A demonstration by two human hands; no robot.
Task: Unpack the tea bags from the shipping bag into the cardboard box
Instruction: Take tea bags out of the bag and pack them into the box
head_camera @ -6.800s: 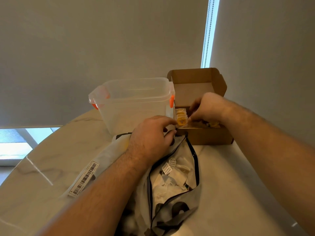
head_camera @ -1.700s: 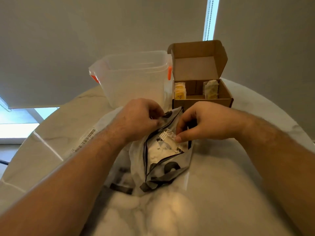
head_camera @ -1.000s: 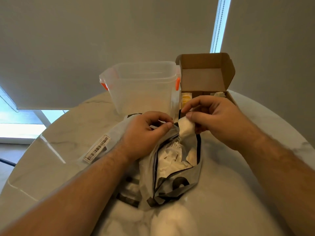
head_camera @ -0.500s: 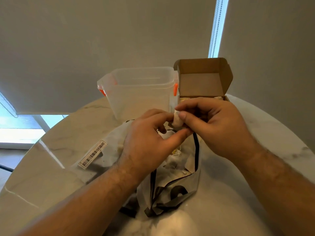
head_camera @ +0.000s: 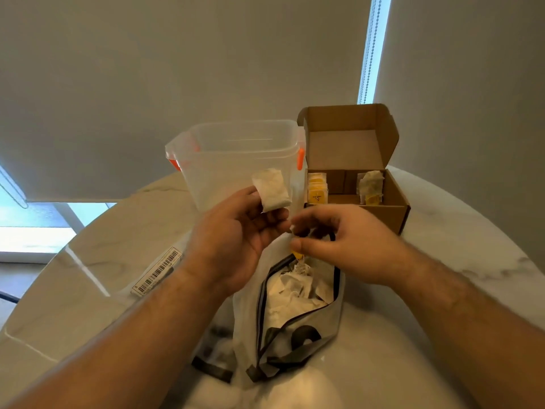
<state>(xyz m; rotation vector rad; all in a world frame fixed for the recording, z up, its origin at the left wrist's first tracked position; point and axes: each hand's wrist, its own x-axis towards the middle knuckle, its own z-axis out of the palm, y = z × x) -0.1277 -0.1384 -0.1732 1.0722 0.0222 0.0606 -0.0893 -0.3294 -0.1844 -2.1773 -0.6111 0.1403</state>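
Holding a tea bag (head_camera: pixel 272 190) pinched in your left hand (head_camera: pixel 236 240) above the shipping bag (head_camera: pixel 295 302), your right hand (head_camera: pixel 336 243) pinches its yellow tag (head_camera: pixel 297 255); gather the string first, then carry everything to the far-right box (head_camera: pixel 395 208).

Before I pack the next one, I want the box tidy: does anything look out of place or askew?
Mostly tidy. In the box, the yellow-tagged bags on the left stand in a neat row, but the bag on the right looks crumpled and leans. The left hand holds one tea bag upright.
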